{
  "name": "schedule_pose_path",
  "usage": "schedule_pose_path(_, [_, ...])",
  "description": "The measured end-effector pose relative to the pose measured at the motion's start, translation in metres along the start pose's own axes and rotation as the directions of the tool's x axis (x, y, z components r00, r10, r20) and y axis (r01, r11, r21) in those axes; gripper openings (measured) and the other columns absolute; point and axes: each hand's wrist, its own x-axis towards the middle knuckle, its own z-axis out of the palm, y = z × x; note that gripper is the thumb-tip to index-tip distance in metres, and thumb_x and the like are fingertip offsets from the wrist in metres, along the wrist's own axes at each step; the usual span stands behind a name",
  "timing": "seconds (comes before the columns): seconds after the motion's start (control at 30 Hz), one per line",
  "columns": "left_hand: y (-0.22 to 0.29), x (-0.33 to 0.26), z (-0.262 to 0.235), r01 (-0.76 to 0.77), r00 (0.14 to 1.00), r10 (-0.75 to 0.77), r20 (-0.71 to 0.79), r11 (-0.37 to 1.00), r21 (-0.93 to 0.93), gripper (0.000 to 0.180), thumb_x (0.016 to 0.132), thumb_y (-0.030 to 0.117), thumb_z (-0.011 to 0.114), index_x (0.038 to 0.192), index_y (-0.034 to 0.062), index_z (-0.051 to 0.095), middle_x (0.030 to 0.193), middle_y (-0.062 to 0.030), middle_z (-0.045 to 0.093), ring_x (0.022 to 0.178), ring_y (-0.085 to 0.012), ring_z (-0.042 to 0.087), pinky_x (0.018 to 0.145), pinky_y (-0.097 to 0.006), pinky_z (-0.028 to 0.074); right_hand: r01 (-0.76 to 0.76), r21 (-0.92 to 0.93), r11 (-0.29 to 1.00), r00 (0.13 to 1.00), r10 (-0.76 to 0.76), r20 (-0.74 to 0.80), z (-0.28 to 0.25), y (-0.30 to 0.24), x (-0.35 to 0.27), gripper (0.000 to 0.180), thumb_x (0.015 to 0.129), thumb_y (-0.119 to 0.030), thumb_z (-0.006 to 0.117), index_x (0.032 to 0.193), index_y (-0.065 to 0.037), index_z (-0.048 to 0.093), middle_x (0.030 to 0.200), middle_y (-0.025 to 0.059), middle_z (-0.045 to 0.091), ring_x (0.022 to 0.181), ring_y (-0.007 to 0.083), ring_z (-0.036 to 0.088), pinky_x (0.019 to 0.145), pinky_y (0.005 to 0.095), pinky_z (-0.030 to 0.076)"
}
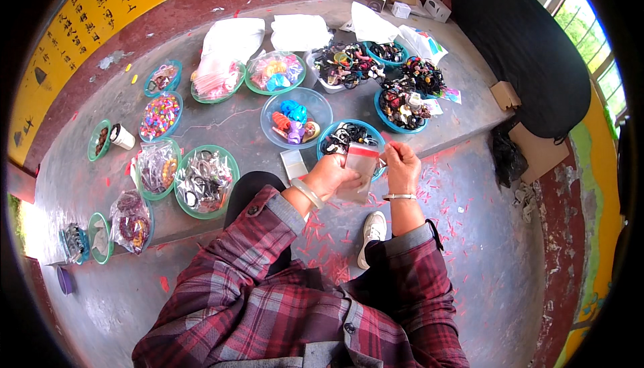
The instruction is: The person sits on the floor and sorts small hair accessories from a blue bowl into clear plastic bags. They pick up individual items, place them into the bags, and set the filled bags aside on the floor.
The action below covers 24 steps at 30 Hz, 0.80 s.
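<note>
My left hand pinches a small clear plastic bag with a red band along its top. Just right of the bag, my right hand has its fingers pressed together near the bag's upper edge. Whatever those fingertips grip is too small to make out. Behind the bag stands a blue basin of dark hair ties, partly hidden by my hands. A small white tray lies beside my left hand.
Several basins cover the grey ledge, among them a green one of bagged items and a clear one with colourful pieces. White bags lie at the back. Red strips litter the floor around my shoe. A black padded object leans right.
</note>
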Motion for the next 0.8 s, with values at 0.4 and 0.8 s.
schedule_pose_path(0.4, [-0.062, 0.022, -0.098, -0.131, 0.829, 0.006, -0.56, 0.975, -0.182, 0.028, 0.072, -0.007, 0.049, 0.099, -0.003, 0.051, 0.095, -0.0115, 0.057, 0.081, -0.0221, 0.059, 0.07, -0.031, 0.052, -0.157, 0.134, 0.978, 0.984, 0.167, -0.062, -0.01, -0.02, 0.007, 0.008, 0.083, -0.013, 0.056, 0.082, -0.006, 0.057, 0.064, 0.0045, 0.062, 0.051, 0.0111, 0.058, 0.04, 0.0184, 0.034])
schedule_pose_path(0.8, [-0.115, 0.047, -0.186, -0.339, 0.47, -0.132, -0.873, 0.886, -0.317, 0.03, 0.072, -0.008, 0.044, 0.102, -0.0018, 0.043, 0.1, -0.0167, 0.047, 0.08, -0.0335, 0.056, 0.064, -0.039, 0.055, -0.241, 0.035, 0.97, 0.969, 0.239, 0.056, -0.005, -0.014, 0.005, 0.011, 0.083, -0.016, 0.056, 0.085, -0.005, 0.058, 0.067, 0.0058, 0.063, 0.054, 0.0124, 0.06, 0.043, 0.0197, 0.037])
